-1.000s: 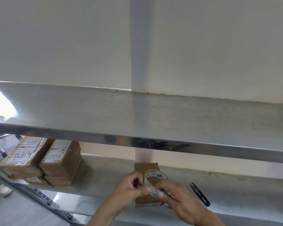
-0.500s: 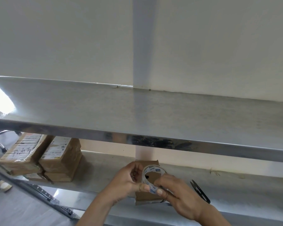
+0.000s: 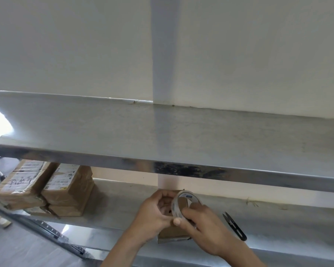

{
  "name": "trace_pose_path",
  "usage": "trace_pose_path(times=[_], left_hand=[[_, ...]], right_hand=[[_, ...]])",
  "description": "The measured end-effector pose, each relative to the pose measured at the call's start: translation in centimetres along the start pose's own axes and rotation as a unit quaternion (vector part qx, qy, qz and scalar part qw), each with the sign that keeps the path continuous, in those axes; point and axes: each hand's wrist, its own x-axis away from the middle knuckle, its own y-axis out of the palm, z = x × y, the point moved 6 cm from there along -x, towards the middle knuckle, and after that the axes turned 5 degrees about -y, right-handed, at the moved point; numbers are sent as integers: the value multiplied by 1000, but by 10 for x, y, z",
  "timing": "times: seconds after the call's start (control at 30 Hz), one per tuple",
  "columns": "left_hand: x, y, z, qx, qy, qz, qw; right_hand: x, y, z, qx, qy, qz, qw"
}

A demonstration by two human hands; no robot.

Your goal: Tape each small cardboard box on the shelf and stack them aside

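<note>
A small brown cardboard box (image 3: 173,232) lies on the lower steel shelf (image 3: 116,207), mostly hidden behind my hands. Above it I hold a roll of clear tape (image 3: 178,206) upright. My right hand (image 3: 202,226) grips the roll from the right, thumb on its lower rim. My left hand (image 3: 155,211) has its fingers curled at the roll's left edge, pinching there; the tape end itself is too small to make out. A stack of taped, labelled boxes (image 3: 66,189) stands at the shelf's left end.
Black thread snips (image 3: 234,226) lie on the lower shelf just right of my right hand. The upper steel shelf (image 3: 181,135) juts out overhead, its front lip close above my hands. A dark rail (image 3: 37,230) slants across the lower left.
The view has shifted slightly. My hands and the roll have risen a little over the box, with my left fingers still working at the roll's left edge.
</note>
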Motion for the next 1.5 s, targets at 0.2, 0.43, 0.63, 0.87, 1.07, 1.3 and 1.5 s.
trace_pose_path(times=[0.2, 0.43, 0.63, 0.87, 1.07, 1.3, 1.5], left_hand=[[5, -2, 11, -80, 34, 47, 995], [8, 1, 8, -105, 61, 87, 989], [5, 4, 5, -43, 44, 89, 994], [5, 4, 4, -51, 38, 78, 995], [8, 5, 5, -56, 38, 67, 995], [11, 5, -1, -91, 28, 64, 993], [12, 6, -2, -93, 19, 54, 994]], right_hand=[[-2, -2, 5, -9, -6, 35, 999], [2, 1, 14, 31, 11, 44, 999], [-2, -4, 14, 36, 9, 35, 999], [2, 0, 13, 33, 10, 51, 998], [6, 7, 15, 44, 4, 59, 997], [13, 12, 16, 48, 4, 60, 997], [16, 11, 13, 52, -6, 64, 997]])
